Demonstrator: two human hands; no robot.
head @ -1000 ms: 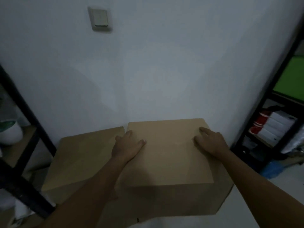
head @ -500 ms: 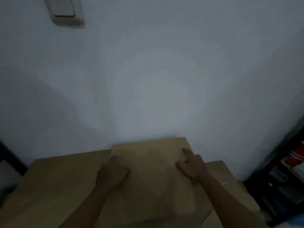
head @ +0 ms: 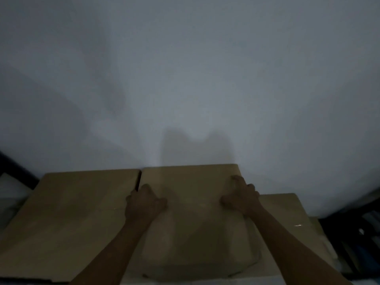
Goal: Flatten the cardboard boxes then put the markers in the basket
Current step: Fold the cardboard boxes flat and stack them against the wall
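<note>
Cardboard panel, left point(head: 82, 212): flat brown sheet lying beside the wall point(head: 185, 79), its right edge separated from the next panel by a narrow dark slit. Untouched.

Left hand point(head: 144, 204): resting palm-down on the near-left part of the middle panel, just right of the slit. Fingers look bent against the board; whether they press flat or hook the edge cannot be told in this dim light.

Cardboard panel, middle point(head: 191, 202): the piece being worked, its far edge along the wall. It lies under and between both hands, on top of more cardboard. Judged light, stiff across the face, bending readily along creases, slightly slippery under dry palms. Best held down with spread palms near opposite edges, or taken by an edge to fold.

Right hand point(head: 240, 197): on the far-right corner of the middle panel, fingers curled at its edge, apparently pressing; grip cannot be confirmed.

Lower cardboard layer, right point(head: 283, 210): protruding from beneath the middle panel.

Dark shelving point(head: 353, 233): far right. Markers and basket not in view.
</note>
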